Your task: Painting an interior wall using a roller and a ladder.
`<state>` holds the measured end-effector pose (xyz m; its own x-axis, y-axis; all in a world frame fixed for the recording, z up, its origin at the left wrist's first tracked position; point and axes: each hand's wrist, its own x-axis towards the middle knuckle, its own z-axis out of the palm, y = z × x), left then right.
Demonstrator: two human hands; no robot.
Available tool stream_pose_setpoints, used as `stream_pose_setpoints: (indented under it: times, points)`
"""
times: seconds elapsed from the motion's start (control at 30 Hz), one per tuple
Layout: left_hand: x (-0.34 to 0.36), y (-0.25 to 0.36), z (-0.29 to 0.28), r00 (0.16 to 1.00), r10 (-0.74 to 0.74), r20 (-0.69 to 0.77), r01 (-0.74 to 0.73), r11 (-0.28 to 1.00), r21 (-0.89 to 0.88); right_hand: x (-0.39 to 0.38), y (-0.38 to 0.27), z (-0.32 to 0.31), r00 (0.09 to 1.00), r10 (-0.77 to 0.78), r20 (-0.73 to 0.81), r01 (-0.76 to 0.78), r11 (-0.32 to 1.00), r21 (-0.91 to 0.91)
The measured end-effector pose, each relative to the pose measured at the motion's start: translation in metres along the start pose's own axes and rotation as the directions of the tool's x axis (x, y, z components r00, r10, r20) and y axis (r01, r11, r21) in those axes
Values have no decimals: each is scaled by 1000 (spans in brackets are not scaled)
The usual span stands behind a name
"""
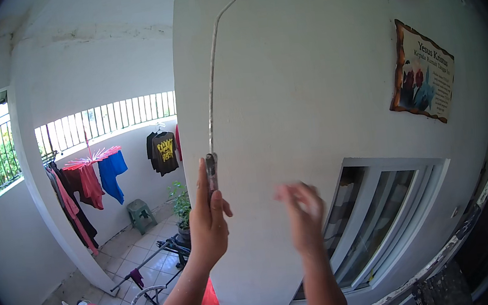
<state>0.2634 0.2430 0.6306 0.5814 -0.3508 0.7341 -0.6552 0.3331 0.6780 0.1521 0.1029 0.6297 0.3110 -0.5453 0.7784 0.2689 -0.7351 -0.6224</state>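
- The long-handled paint roller with a thin bent metal rod (211,90) stands almost upright against the white plastered wall (308,85); its grey sleeve meets the wall at the top edge of the view, high above the white-framed window (378,221).
- The left hand (207,223) is wrapped around the roller's dark grip, thumb up along it, up-left of the window.
- The right hand (302,212) is blurred, holds nothing, with fingers loosely spread just left of the window's upper corner.
- To roll well from here, I judge that steady pressure along the rod keeps the sleeve flat on the wall; a second hand lower on the grip would steady it.
- The brown-edged framed picture (421,72) hangs above the window; strokes should stay left of it.
- Far left of the window, clothes hang on a pink drying rack (91,158).
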Motion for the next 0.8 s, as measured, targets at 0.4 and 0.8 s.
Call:
stream_pose_setpoints:
  times: [0.4, 0.8]
  points:
    - [24, -37, -10, 992, 82, -92, -82, 997, -1, -55, 6, -257, 912, -215, -349, -172, 572, -802]
    - [23, -47, 26, 974, 81, -212, -87, 996, -21, -52, 34, -364, 756, -511, -408, -510, -69, -857]
